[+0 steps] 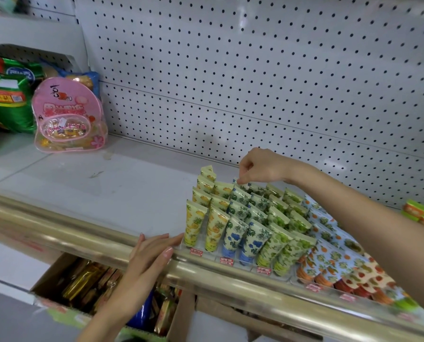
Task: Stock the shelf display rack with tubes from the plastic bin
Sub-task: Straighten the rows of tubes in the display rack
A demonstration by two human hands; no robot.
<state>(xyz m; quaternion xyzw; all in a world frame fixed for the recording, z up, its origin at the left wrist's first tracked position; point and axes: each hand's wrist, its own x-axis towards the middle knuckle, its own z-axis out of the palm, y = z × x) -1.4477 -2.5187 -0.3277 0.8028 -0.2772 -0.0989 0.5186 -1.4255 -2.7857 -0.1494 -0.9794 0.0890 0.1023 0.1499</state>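
A clear display rack (233,261) stands at the front of the white shelf (102,183), filled with rows of upright tubes: yellow fruit tubes (193,224), blue flower tubes (233,233) and green grape tubes (272,248). My right hand (262,167) reaches over the back of the rack and pinches the top of a blue flower tube (238,185) in the rear row. My left hand (154,253) rests with straight fingers on the shiny front rail (87,230), just left of the rack. The plastic bin is out of view.
More patterned tubes (336,255) fill the rack's right side. A pink candy bag (69,117) and green packets (6,99) stand at the shelf's left end. White pegboard (255,77) backs the shelf. A cardboard box of packets (87,285) sits below the rail.
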